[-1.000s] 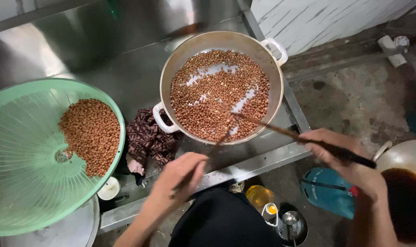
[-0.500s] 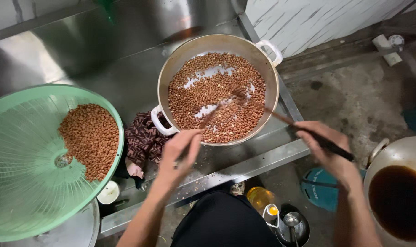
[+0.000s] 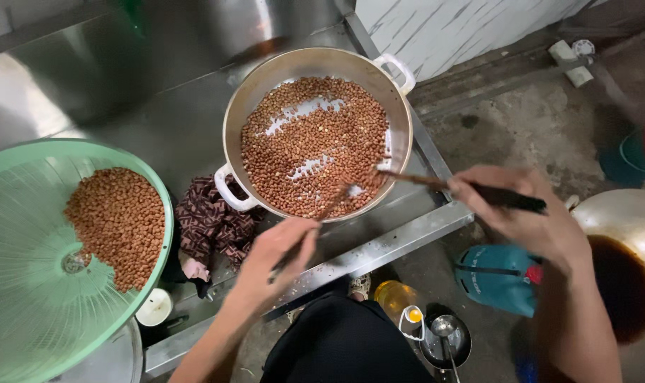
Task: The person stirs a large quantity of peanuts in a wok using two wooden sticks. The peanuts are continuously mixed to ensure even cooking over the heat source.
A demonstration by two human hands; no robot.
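A metal pan with white handles sits on a steel counter, holding red-brown peanuts with white grains among them. My left hand grips a thin stick whose tip reaches into the near side of the pan. My right hand holds a long dark stick whose tip lies at the pan's right rim among the peanuts. Both hands are at the near edge of the counter.
A green plastic sieve basket with a heap of peanuts lies at the left. A patterned cloth lies beside the pan. On the floor stand a blue container, a metal pot of dark liquid, a yellow bottle and a ladle.
Both sticks have shifted within the peanuts as the hands stir; the right stick's tip has moved toward the pan's right rim. The view has drifted slightly.
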